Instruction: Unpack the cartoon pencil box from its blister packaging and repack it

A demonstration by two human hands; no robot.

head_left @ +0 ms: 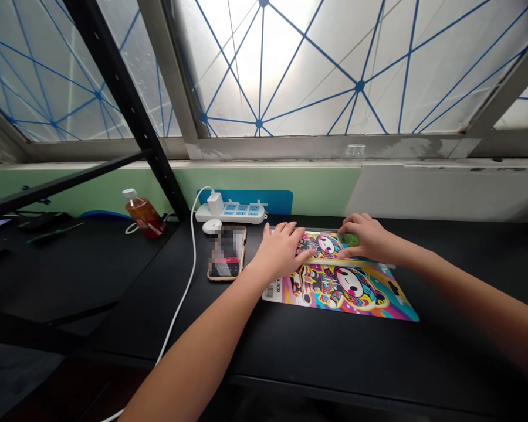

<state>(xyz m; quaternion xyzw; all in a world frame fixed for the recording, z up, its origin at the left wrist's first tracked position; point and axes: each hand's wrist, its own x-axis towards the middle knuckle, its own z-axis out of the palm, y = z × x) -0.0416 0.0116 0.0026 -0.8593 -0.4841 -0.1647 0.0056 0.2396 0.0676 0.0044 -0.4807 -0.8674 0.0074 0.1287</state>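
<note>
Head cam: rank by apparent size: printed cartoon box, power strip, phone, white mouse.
1. Cartoon-printed box
2. Power strip and phone: they look alike, and the phone sits nearer the camera, so unranked
3. White mouse

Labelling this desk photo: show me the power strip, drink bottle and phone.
Power strip (242, 213), head view, top face.
Drink bottle (144, 218), head view, amber body.
Phone (227, 253), head view, blurred screen.
</note>
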